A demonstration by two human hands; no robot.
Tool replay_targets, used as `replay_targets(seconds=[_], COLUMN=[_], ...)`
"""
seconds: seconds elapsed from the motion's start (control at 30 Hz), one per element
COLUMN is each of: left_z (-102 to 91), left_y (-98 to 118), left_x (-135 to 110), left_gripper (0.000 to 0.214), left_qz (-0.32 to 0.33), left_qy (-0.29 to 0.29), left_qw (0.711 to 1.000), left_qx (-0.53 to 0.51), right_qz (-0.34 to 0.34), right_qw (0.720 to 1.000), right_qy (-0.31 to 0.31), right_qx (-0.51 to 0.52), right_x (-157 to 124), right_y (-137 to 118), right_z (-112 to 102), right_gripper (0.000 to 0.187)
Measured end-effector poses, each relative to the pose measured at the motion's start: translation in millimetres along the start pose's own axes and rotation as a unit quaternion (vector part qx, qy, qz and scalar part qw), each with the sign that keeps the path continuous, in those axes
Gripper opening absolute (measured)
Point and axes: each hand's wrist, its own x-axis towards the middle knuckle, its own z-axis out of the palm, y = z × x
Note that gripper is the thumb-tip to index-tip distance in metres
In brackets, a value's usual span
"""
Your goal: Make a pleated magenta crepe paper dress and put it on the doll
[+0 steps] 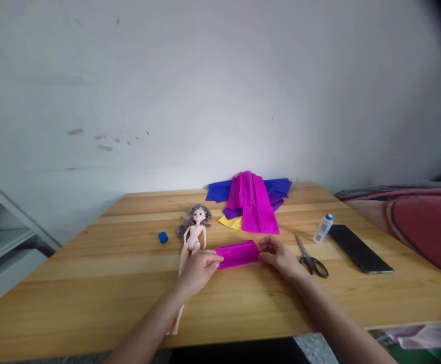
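Note:
A strip of magenta crepe paper (237,254), finely creased along its length, stretches between my two hands just over the table. My left hand (200,270) pinches its left end between thumb and fingers, passing over the legs of a doll. At the right end, my right hand (277,255) has thumb and fingertips closed on the paper's edge. The unclothed doll (194,235) with greyish wavy hair lies on its back to the left, its thighs partly covered by my left hand. Black-handled scissors (310,260) lie right of my right hand.
Magenta, blue, purple and yellow crepe paper sheets (256,202) are heaped at the back of the wooden table (102,263). A blue cap (163,237) sits left of the doll. At right are a glue bottle (323,228) and a black flat object (359,247).

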Motion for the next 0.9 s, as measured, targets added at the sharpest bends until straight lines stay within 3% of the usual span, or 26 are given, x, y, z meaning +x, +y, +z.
replay_targets(seconds=[0.23,0.5,0.73,0.9], left_z=[-0.1,-3.0,-5.7,-5.7], left_y=[-0.1,-2.2,-12.3,-13.3], left_x=[-1.4,-3.8,-6.5,-6.5], left_gripper=[0.023,0.022,0.023,0.023], left_qz=[0.003,0.010,0.011,0.011], left_qy=[0.000,-0.008,-0.028,-0.042], left_qw=[1.000,1.000,1.000,0.999], left_qx=[0.000,0.003,0.006,0.005], right_qz=[0.012,-0.044,-0.077,-0.093], right_qw=[0.999,0.997,0.978,0.969], right_qy=[0.041,0.036,0.025,0.023], right_qx=[-0.010,-0.051,-0.193,-0.230], right_x=[0.6,2.0,-1.6,-2.3], right_y=[-3.3,-6.4,-0.2,-1.3], right_z=[3.8,11.1,10.3,10.8], right_gripper=[0.028,0.019,0.017,0.016])
